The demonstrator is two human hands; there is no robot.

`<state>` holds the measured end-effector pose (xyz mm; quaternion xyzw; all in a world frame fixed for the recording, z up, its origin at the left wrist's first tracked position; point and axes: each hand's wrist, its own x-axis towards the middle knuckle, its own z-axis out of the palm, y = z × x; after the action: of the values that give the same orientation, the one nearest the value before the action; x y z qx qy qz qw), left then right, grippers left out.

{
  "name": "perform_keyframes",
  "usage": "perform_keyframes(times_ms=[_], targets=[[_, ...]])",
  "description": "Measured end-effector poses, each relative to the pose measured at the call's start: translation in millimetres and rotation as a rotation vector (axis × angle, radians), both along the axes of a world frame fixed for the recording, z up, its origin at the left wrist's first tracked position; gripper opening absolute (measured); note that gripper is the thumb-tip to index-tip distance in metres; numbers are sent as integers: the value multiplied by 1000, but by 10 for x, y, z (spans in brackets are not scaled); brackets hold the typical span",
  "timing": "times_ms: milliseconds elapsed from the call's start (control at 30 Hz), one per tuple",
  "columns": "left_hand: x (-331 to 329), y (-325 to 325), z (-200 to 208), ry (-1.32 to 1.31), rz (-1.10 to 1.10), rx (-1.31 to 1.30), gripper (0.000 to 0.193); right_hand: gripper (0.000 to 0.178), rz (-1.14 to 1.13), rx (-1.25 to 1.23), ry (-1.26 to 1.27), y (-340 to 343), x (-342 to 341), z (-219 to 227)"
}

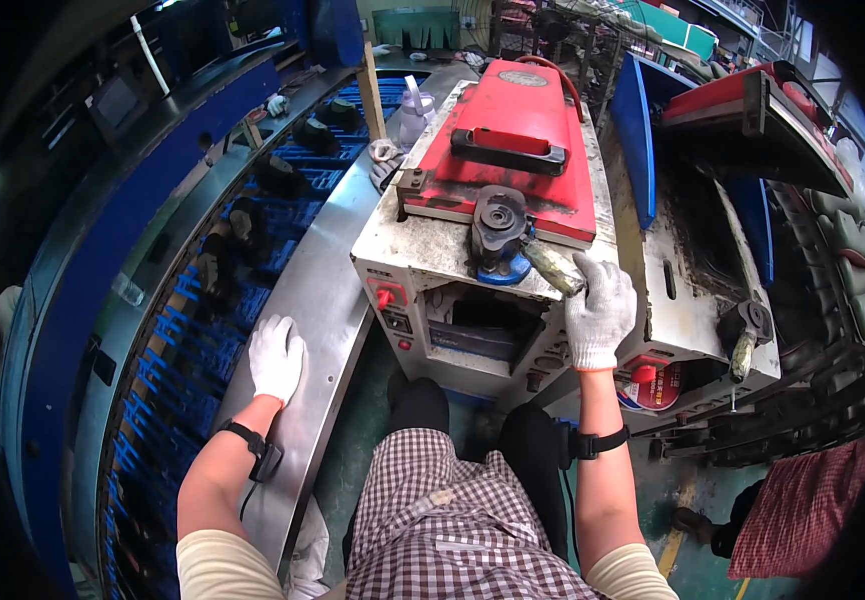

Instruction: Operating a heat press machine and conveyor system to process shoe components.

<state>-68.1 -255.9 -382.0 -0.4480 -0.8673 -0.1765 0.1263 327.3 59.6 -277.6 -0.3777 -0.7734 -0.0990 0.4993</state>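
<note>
My right hand (603, 308), in a white knit glove, is closed round the outer end of a worn, wrapped lever handle (552, 268). The lever runs to a dark round clamp (501, 215) with a blue base at the front of a press machine. Shut beneath that clamp is the machine's red lid (513, 110), which carries a black bar handle (509, 152). My left hand (278, 358), gloved too, lies on the metal ledge (303, 290) beside the conveyor, fingers extended and holding nothing.
On the left, a conveyor (188, 345) with blue slats carries several dark pieces. A lilac jug (416, 112) and a grey glove (385, 160) sit by the machine. To the right stands a second machine with its red lid (753, 120) raised. Another person's checked red garment (803, 510) shows lower right.
</note>
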Motion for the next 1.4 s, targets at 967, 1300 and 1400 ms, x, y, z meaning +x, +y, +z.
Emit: perform_keyframes(times_ms=[967, 1300, 1400], targets=[[-57, -24, -137, 77, -7, 74, 40, 39, 10, 37, 27, -11, 3, -28], [-44, -23, -102, 133, -48, 121, 37, 39, 1, 22, 20, -11, -1, -42], [-41, -2, -86, 115, -53, 115, 37, 39, -3, 27, 22, 3, 17, -63]])
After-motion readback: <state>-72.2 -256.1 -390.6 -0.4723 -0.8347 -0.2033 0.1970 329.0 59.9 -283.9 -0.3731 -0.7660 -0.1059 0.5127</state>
